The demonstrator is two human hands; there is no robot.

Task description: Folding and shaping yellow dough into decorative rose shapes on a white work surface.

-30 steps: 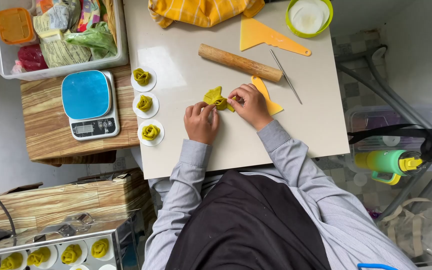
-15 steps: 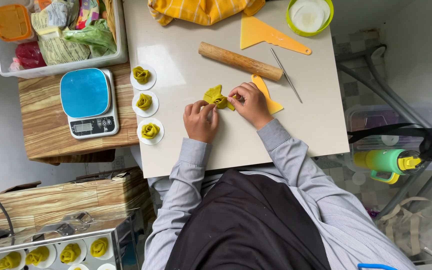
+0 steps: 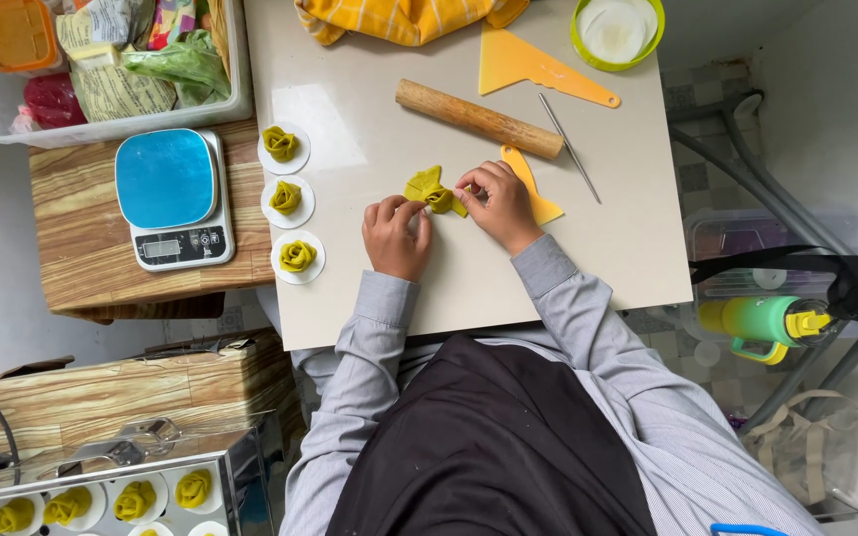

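Two hands meet at the middle of our board: our left hand (image 3: 396,236) and right hand (image 3: 497,203) both pinch a yellow-green dough piece (image 3: 430,190), fingertips closed on its folds. It looks crumpled and petal-like, half gathered, lying on the pale work board (image 3: 608,248). Just behind it rests a wooden rolling pin (image 3: 479,119), a thin metal pick (image 3: 568,147) beside that, and a yellow scraper (image 3: 538,67) further back. To our left stand three finished dough roses (image 3: 286,197) on white discs — then a blue kitchen scale (image 3: 169,199) on a wooden stand (image 3: 81,248).
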